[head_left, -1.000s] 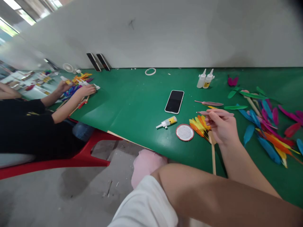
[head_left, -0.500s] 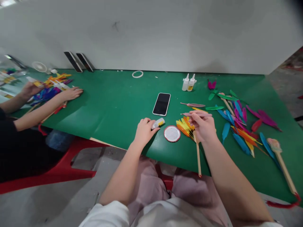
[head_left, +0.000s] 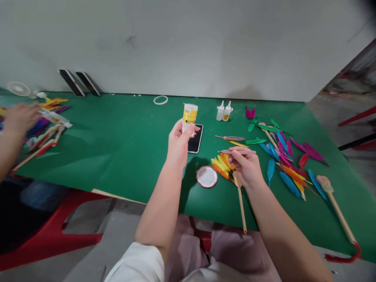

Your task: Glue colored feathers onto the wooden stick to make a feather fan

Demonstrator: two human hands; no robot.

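My left hand (head_left: 179,143) is raised above the table, fingers wrapped round a glue bottle (head_left: 190,113) with a yellow label. The bottle's flat base faces up; its nozzle is hidden. In my right hand (head_left: 246,166) a slim, pinkish pen-like stick (head_left: 235,152) is pinched, pointing left. Below that hand lies a wooden stick with a broad head (head_left: 241,203), and a fan of yellow and orange feathers (head_left: 222,166) spreads at its upper end. Left of the feathers sits a round red-rimmed lid (head_left: 207,177) with a whitish inside.
A phone (head_left: 196,145) lies partly behind my left hand. Two small white bottles (head_left: 224,111) stand near the wall. Loose coloured feathers (head_left: 289,184) and another wooden stick (head_left: 339,211) with red cord lie right. At far left, a co-worker's blurred hand (head_left: 22,117) is over feathers.
My left hand has lifted the glue bottle off the table area and turned it base up. My right hand keeps the stick in nearly the same place. The view has shifted slightly.
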